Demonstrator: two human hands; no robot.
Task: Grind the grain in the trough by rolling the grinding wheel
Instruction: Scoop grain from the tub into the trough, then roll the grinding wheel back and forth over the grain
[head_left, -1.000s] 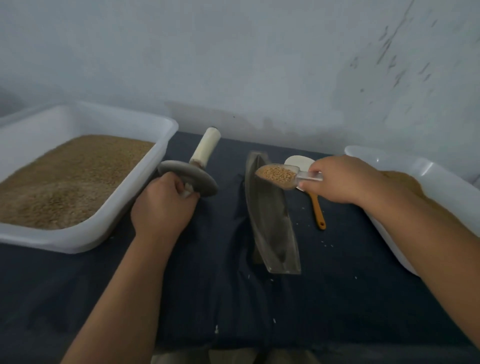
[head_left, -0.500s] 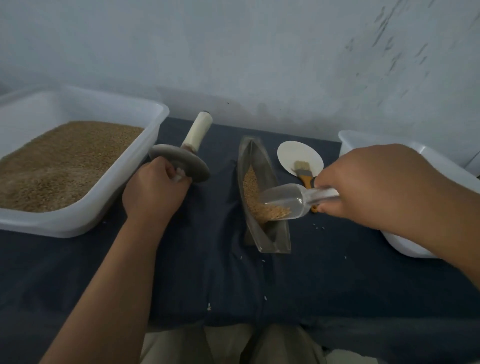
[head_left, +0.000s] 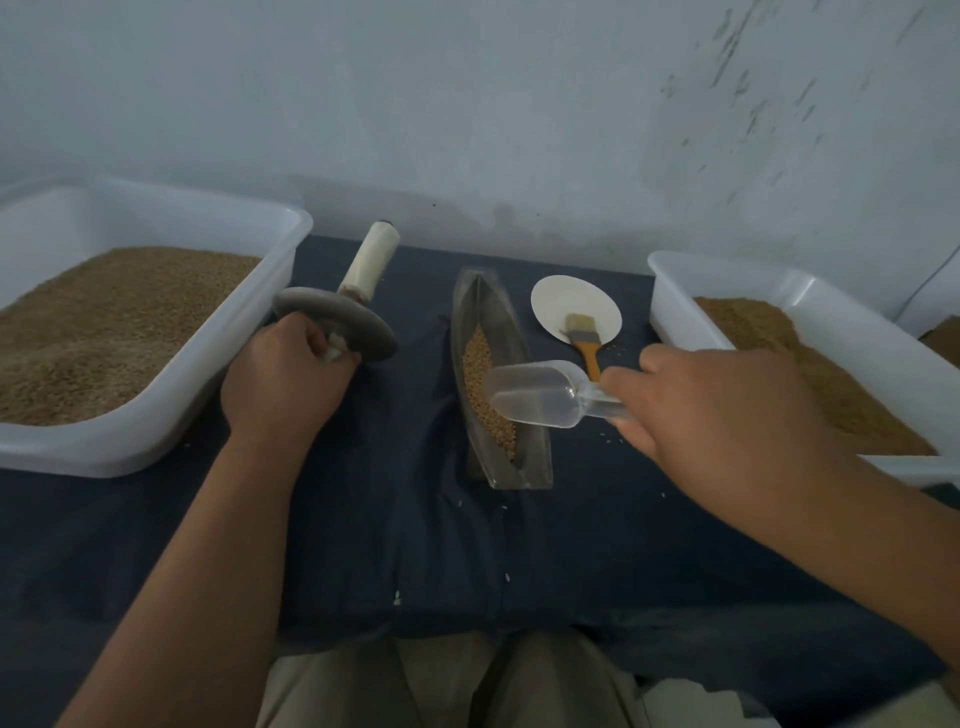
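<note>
**Two tubs, one wheel, one loaded trough**

Far L: white tub no. 1 (head_left: 156, 441), heaped w/ bulk grain (head_left: 104, 322). Next, the left hand (head_left: 283, 379), fingers curled tight round the near handle of the one grinding wheel (head_left: 337, 322), disc tilted, just beside that tub, well apart from the trough. Centre: single trough (head_left: 498, 322) on the dark cloth (head_left: 415, 545), a line of grain (head_left: 480, 374) inside. One clear scoop (head_left: 535, 397) over its near end, looks empty, right hand (head_left: 717, 405) gripping its handle. Behind: one white dish (head_left: 566, 296), one brush (head_left: 584, 338) resting on it. Far R: tub no. 2 (head_left: 727, 306).
</note>
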